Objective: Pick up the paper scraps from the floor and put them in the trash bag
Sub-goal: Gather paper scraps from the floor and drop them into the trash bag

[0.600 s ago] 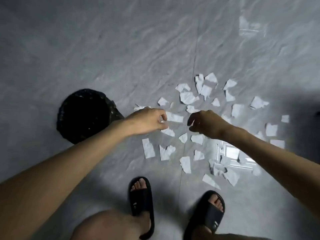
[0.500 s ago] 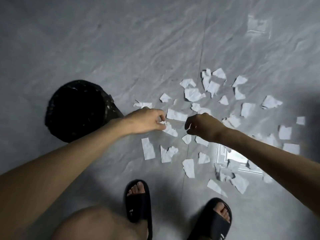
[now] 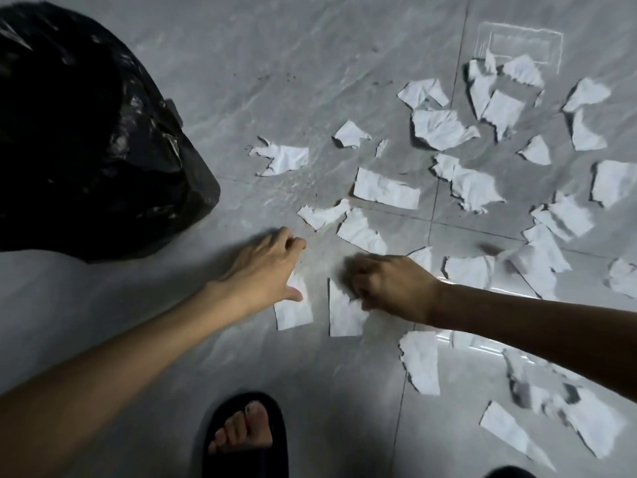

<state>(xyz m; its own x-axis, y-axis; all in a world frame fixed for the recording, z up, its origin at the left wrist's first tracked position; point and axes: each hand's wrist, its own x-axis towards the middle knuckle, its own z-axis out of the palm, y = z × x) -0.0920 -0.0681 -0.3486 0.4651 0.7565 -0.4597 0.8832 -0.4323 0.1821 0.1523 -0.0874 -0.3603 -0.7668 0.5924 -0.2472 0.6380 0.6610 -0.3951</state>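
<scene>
Several torn white paper scraps (image 3: 386,188) lie scattered over the grey tiled floor, mostly centre and right. The black trash bag (image 3: 103,139) stands at the upper left. My left hand (image 3: 263,267) hovers low just right of the bag, thumb spread and fingertips bent toward the floor, with nothing visible in it; a scrap (image 3: 294,312) lies partly under its palm. My right hand (image 3: 391,284) is curled into a blurred fist, its fingers closed on the upper right corner of another scrap (image 3: 344,313) that lies flat on the floor.
My left foot in a black sandal (image 3: 244,432) stands at the bottom centre, and the tip of the other sandal (image 3: 510,472) shows at the bottom right. A bright light reflection (image 3: 482,343) lies on the tiles under my right forearm.
The view has dropped much closer to the floor. Both hands have come down and toward me, from the scraps by the tile joint to the two scraps nearest my feet.
</scene>
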